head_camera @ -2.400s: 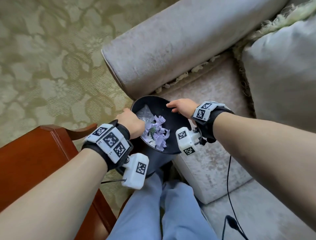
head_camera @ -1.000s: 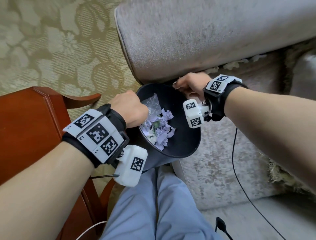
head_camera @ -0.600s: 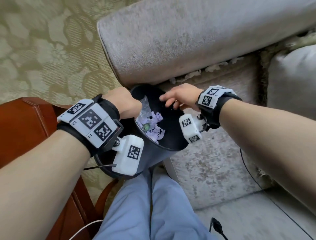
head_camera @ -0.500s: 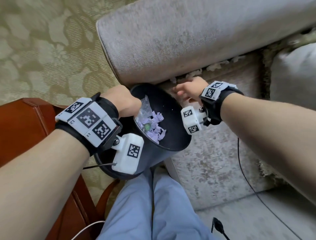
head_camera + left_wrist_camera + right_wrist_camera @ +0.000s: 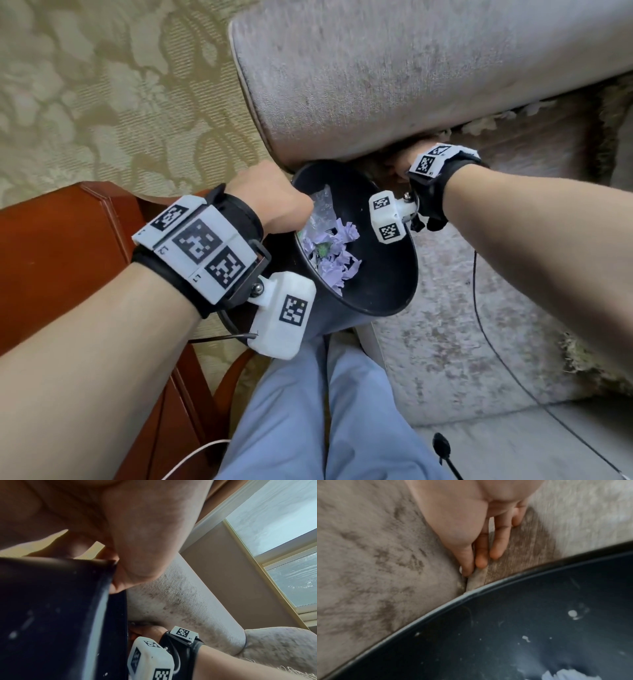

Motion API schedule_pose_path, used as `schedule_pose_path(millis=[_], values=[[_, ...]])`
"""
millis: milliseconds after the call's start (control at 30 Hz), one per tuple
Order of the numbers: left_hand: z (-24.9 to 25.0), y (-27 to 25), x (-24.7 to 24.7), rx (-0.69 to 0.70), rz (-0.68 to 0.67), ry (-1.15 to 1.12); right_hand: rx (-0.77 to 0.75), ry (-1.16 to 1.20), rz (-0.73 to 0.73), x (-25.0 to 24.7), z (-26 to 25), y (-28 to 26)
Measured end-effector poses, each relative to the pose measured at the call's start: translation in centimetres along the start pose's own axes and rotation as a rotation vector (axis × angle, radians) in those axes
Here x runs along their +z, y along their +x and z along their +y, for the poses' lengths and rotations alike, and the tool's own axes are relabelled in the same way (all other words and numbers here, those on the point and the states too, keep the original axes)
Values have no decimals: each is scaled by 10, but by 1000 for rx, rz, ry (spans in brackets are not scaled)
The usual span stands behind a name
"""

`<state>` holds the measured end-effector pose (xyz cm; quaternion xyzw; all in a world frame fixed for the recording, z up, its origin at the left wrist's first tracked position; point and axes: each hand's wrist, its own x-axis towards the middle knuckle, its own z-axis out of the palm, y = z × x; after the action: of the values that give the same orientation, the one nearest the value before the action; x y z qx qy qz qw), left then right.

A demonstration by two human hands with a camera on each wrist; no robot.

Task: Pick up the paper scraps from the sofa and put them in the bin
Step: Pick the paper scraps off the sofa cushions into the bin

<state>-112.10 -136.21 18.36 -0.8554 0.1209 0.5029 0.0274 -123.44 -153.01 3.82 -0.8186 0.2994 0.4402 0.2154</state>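
A black bin is tilted against the sofa's front with purple paper scraps and a clear wrapper inside. My left hand grips its near rim, the thumb hooked over the edge. My right hand reaches past the bin's far rim into the seam between armrest and seat. Its fingers lie straight along the seam, thumb beside them, with a tiny white bit at the thumb tip. Pale scraps lie further along that seam.
The grey sofa armrest overhangs the bin and my right hand. The seat cushion is to the right, with a black cable across it. A red wooden chair stands left, on a patterned carpet. My blue-trousered legs are below.
My right hand has left the bin's mouth and moved back into the seam under the armrest. The left hand keeps its grip on the bin's rim.
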Motion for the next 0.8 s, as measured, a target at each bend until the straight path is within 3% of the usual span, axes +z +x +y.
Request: schedule_pose_path(millis=[133, 200, 267, 333, 433, 500, 567, 667, 767, 800], values=[[4, -3, 1, 10, 2, 10, 33, 140, 33, 1, 6, -6], [7, -5, 2, 20, 10, 7, 71, 519, 85, 6, 11, -6], [10, -7, 5, 21, 17, 1, 145, 1104, 112, 7, 11, -19], [14, -9, 6, 23, 26, 2, 213, 1353, 147, 9, 10, -29], [22, -11, 8, 24, 23, 12, 81, 1356, -47, 7, 2, -56], [27, -13, 9, 20, 18, 15, -91, 1105, -238, 8, 0, -74], [31, -15, 10, 7, 27, 9, -136, 882, -328, 13, 4, -83], [34, -14, 13, -8, 44, 4, 17, 1011, -200, 19, 20, -77], [35, -10, 15, -18, 52, 8, 322, 1259, 102, 25, 43, -59], [37, -9, 17, -21, 58, 6, 353, 1283, 181, 26, 51, -53]])
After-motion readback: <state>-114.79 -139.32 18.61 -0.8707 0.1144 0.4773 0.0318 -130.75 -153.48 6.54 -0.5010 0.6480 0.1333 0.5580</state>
